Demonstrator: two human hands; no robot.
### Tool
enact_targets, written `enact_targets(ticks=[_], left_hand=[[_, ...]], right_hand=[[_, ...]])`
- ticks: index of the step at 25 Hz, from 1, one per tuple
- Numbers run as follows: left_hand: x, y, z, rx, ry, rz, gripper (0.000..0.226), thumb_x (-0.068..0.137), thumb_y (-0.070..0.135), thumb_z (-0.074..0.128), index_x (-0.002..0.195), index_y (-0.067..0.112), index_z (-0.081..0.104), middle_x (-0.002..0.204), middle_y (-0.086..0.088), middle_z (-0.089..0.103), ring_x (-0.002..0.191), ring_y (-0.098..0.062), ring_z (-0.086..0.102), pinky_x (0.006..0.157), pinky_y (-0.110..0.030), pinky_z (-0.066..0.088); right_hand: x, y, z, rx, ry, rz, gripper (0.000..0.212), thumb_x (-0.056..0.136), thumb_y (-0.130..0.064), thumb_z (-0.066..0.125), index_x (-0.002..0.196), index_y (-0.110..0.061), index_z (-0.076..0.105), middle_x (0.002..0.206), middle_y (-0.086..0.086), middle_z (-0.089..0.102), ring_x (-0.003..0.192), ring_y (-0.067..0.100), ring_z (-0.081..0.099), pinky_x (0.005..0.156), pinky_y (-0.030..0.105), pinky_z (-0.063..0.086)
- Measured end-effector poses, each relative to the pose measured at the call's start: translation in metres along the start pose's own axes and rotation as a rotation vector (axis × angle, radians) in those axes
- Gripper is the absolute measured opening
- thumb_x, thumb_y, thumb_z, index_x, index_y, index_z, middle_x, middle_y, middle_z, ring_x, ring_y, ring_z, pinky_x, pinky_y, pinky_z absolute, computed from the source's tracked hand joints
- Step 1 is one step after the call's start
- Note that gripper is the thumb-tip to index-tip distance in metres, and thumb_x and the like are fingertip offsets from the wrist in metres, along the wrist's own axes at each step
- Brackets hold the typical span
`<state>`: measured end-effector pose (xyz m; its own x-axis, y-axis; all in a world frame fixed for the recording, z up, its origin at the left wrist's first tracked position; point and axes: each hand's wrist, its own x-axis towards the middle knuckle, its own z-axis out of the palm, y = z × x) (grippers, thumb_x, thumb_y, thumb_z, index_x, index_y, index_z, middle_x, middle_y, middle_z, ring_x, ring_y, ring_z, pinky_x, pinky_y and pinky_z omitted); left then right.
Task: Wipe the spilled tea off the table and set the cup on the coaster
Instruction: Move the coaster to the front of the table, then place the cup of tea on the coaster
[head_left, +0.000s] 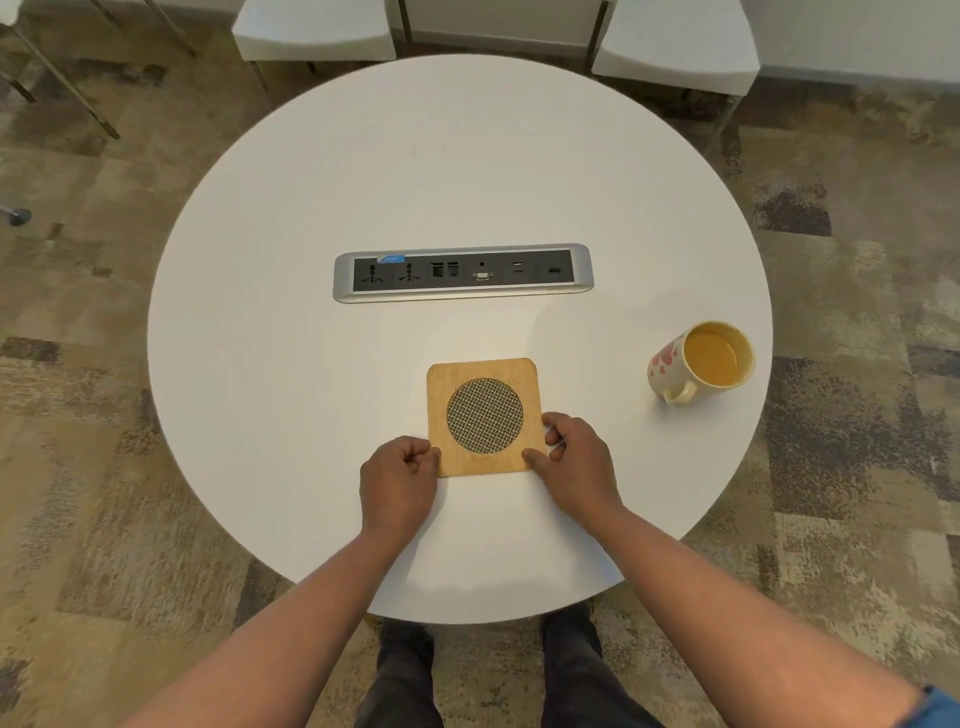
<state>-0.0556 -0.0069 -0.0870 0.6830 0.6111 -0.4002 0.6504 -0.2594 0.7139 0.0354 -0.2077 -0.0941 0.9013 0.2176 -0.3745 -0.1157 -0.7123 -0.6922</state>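
Two hands, left hand (399, 475) and right hand (575, 460), gripping coaster (485, 415) corners, cup (701, 362) far right

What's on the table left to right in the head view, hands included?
left hand → coaster → right hand → cup. The socket strip, farther back, spans the middle, so it's left out.
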Motion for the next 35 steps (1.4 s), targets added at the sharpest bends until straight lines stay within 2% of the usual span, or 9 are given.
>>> enact_targets(ticks=[15, 16, 18, 20, 23, 26, 30, 32, 35], left_hand=[[0.001, -0.003, 0.0, -0.027, 0.006, 0.002, 0.004, 0.091, 0.017, 0.073, 0.088, 0.02, 0.073, 0.075, 0.008, 0.07, 0.073, -0.009, 0.065, 0.076, -0.033, 0.056], [0.001, -0.003, 0.001, -0.019, 0.003, 0.009, 0.005, 0.091, 0.017, 0.072, 0.096, 0.018, 0.073, 0.08, 0.007, 0.07, 0.075, -0.011, 0.065, 0.078, -0.036, 0.056], [0.001, -0.002, 0.001, 0.066, -0.025, 0.078, 0.031, 0.094, 0.018, 0.068, 0.125, 0.017, 0.064, 0.1, 0.005, 0.065, 0.082, -0.016, 0.063, 0.078, -0.035, 0.053], [0.003, -0.002, 0.0, 0.287, -0.077, 0.229, 0.05, 0.097, 0.018, 0.06, 0.145, 0.027, 0.05, 0.121, 0.002, 0.051, 0.093, -0.022, 0.06, 0.072, -0.034, 0.049], [0.009, -0.004, -0.002, 0.621, -0.088, 0.401, 0.054, 0.095, 0.015, 0.056, 0.146, 0.032, 0.051, 0.145, -0.006, 0.044, 0.103, -0.033, 0.06, 0.07, -0.037, 0.049], [0.015, -0.002, -0.004, 0.766, -0.108, 0.483, 0.05, 0.089, 0.014, 0.061, 0.138, 0.028, 0.057, 0.153, -0.008, 0.043, 0.088, -0.037, 0.064, 0.062, -0.035, 0.044], [0.023, 0.024, -0.008, 0.925, -0.171, 0.482, 0.034, 0.086, 0.014, 0.057, 0.118, 0.02, 0.061, 0.147, -0.003, 0.048, 0.079, -0.034, 0.064, 0.061, -0.035, 0.041], [0.024, 0.044, -0.001, 0.893, -0.188, 0.439, 0.033, 0.083, 0.015, 0.059, 0.116, 0.018, 0.062, 0.142, -0.001, 0.051, 0.09, -0.033, 0.065, 0.069, -0.037, 0.046], [0.019, 0.085, 0.027, 0.589, -0.321, 0.422, 0.046, 0.09, 0.02, 0.067, 0.135, 0.02, 0.058, 0.144, 0.004, 0.05, 0.118, -0.025, 0.057, 0.088, -0.032, 0.044]], right_hand=[[0.001, 0.001, 0.001, -0.001, 0.004, -0.002, 0.05, 0.084, -0.024, 0.076, 0.13, -0.019, 0.058, 0.099, -0.005, 0.056, 0.077, 0.012, 0.055, 0.079, 0.035, 0.052], [0.001, 0.001, 0.0, -0.007, 0.001, -0.01, 0.052, 0.084, -0.024, 0.076, 0.132, -0.021, 0.057, 0.1, -0.005, 0.056, 0.078, 0.013, 0.055, 0.079, 0.035, 0.051], [0.0, 0.001, 0.0, -0.055, -0.023, -0.057, 0.056, 0.087, -0.024, 0.072, 0.139, -0.027, 0.051, 0.104, -0.004, 0.053, 0.083, 0.014, 0.055, 0.08, 0.035, 0.05], [-0.001, 0.002, 0.001, -0.135, -0.045, -0.127, 0.056, 0.091, -0.024, 0.068, 0.144, -0.027, 0.049, 0.107, -0.002, 0.048, 0.089, 0.017, 0.054, 0.083, 0.035, 0.05], [-0.002, 0.004, 0.004, -0.221, -0.04, -0.2, 0.049, 0.093, -0.02, 0.064, 0.141, -0.023, 0.056, 0.104, -0.001, 0.043, 0.086, 0.019, 0.052, 0.077, 0.03, 0.048], [0.0, 0.002, 0.003, -0.222, -0.068, -0.209, 0.048, 0.093, -0.02, 0.063, 0.141, -0.022, 0.056, 0.104, 0.0, 0.043, 0.086, 0.019, 0.052, 0.076, 0.028, 0.045], [-0.007, 0.001, -0.016, 0.158, 0.066, 0.053, 0.03, 0.093, -0.023, 0.065, 0.123, -0.022, 0.065, 0.098, -0.003, 0.057, 0.078, 0.009, 0.055, 0.076, 0.024, 0.044], [-0.013, 0.005, -0.033, 0.477, 0.208, 0.269, 0.019, 0.093, -0.024, 0.066, 0.111, -0.022, 0.065, 0.088, -0.002, 0.062, 0.077, 0.011, 0.058, 0.071, 0.024, 0.047], [-0.014, 0.016, -0.061, 0.749, 0.392, 0.431, 0.023, 0.091, -0.029, 0.07, 0.11, -0.021, 0.06, 0.089, 0.006, 0.066, 0.08, 0.019, 0.064, 0.076, 0.036, 0.053]])
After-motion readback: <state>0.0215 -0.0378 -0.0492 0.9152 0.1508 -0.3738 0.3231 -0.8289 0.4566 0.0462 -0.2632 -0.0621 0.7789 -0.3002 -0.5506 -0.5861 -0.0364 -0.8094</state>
